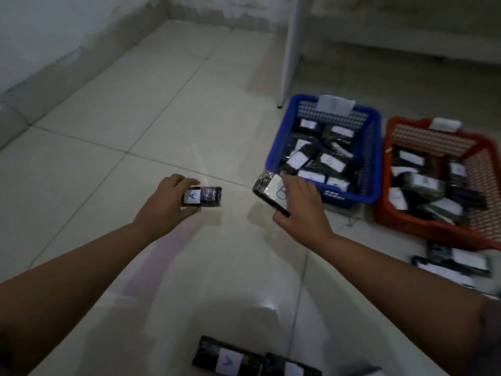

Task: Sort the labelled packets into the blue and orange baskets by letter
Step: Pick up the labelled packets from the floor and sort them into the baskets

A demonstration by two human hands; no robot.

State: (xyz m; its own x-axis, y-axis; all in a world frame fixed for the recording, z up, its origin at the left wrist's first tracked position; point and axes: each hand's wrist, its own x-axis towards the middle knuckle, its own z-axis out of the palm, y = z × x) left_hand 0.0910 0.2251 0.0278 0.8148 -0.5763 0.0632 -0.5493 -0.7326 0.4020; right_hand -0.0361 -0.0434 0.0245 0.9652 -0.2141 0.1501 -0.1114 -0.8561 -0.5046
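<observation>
Left hand (169, 198) out over the tiled floor (108, 164), fingers and thumb curled round a dark packet marked A (202, 196), white label facing up, letter legible in blue. Right hand (299, 206) extended toward the near left corner of the blue basket (273, 153), gripping a dark packet marked B (271, 192); packet tilted, one long edge raised, thumb under the lower edge and fingers over the label's right side. B packet just beside the blue basket's near rim, not inside it. Blue basket holding many dark packets with white labels, letters too blurred to read; white paper tag (336, 105) clipped on its far rim, letter not legible. Orange basket (390, 213) immediately right of the blue one, rims almost touching, also partly filled with dark labelled packets; white tag (446, 124) on its far rim, unreadable. Loose packets on floor (458, 263) just in front of the orange basket, stacked unevenly. Two more packets at bottom edge of view (230, 358), lying side by side, the left one showing a label with an A seen upside down. White furniture leg (290, 50) standing behind the blue basket.
</observation>
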